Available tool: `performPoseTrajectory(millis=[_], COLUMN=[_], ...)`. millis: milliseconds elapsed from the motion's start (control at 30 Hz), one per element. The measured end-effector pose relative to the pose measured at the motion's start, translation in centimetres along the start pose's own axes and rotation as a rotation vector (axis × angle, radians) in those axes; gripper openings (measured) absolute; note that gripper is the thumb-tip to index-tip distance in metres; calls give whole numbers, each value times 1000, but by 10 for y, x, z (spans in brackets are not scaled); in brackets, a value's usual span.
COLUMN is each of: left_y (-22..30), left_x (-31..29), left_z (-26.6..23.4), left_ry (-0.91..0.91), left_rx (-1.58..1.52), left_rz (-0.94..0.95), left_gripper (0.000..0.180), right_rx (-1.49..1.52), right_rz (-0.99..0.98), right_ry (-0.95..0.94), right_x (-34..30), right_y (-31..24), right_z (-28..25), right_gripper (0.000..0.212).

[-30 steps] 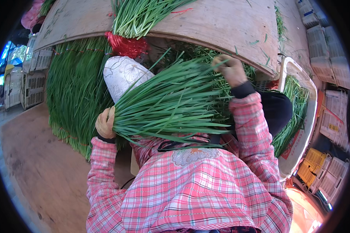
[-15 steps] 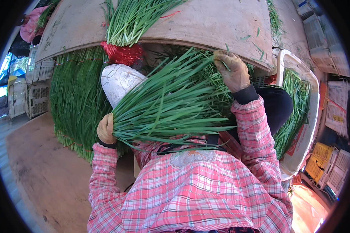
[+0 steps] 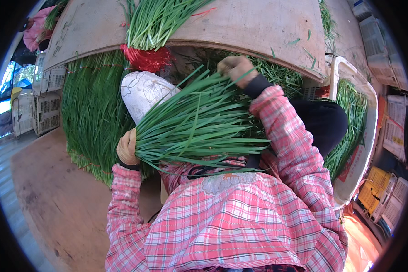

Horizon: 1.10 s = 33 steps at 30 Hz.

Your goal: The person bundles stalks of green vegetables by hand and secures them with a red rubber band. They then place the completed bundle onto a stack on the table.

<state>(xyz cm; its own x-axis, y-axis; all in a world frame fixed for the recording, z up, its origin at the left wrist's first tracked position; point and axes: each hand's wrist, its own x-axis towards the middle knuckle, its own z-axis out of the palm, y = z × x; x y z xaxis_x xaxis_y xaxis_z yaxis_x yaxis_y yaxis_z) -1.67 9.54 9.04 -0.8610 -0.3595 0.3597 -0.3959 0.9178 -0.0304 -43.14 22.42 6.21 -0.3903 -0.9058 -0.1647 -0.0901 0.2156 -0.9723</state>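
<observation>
My left hand [image 3: 128, 147], in a tan glove, is closed round the gathered end of a bunch of garlic chives [image 3: 199, 122]. The long green leaves fan out to the right across my lap. At the bunch's far edge, my gloved right hand [image 3: 236, 70] has its fingers curled in at the leaf tips, pinching leaves there; the fingertips are partly hidden. A white patterned cover [image 3: 145, 96] on my knee sits just beyond the bunch. Behind that hangs a bundle of red ties [image 3: 147, 58].
A wooden board [image 3: 254, 27] spans the far side, bearing another chive bunch [image 3: 152, 22]. Tied chives [image 3: 93, 113] stand packed at the left. Loose leaves [image 3: 276, 75] lie under the board's edge. A white tub [image 3: 371, 113] of chives stands right; crates [image 3: 47, 111] are at far left.
My right hand has moved left and inward, from the right end of the leaves to the bunch's far edge. My left hand keeps its hold on the gathered end.
</observation>
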Motion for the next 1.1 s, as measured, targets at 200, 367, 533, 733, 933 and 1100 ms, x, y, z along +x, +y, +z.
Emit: performPoseTrajectory(millis=[200, 367, 533, 733, 933, 1100], left_y=[3, 6, 9, 8, 10, 11], left_x=[-2, 2, 9, 10, 13, 13], left_z=[0, -3, -13, -8, -9, -11], left_ry=[31, 33, -23, -4, 1, -18], left_rx=[-14, -55, -69, -4, -8, -13], left_rz=[-15, 3, 4, -18, -30, -50], left_gripper=[48, 50, 52, 47, 46, 48], right_rx=[-91, -201, -396, 88, -226, -553], right_rz=[-84, -371, -190, -149, -352, -464], right_ry=[445, 229, 155, 515, -38, -165], right_x=[-64, -109, -127, -133, -144, -132], right_y=[-10, -18, -9, -25, -62, -66], right_z=[-62, -38, -19, -41, -15, 40], right_gripper=[12, 26, 19, 10, 15, 23])
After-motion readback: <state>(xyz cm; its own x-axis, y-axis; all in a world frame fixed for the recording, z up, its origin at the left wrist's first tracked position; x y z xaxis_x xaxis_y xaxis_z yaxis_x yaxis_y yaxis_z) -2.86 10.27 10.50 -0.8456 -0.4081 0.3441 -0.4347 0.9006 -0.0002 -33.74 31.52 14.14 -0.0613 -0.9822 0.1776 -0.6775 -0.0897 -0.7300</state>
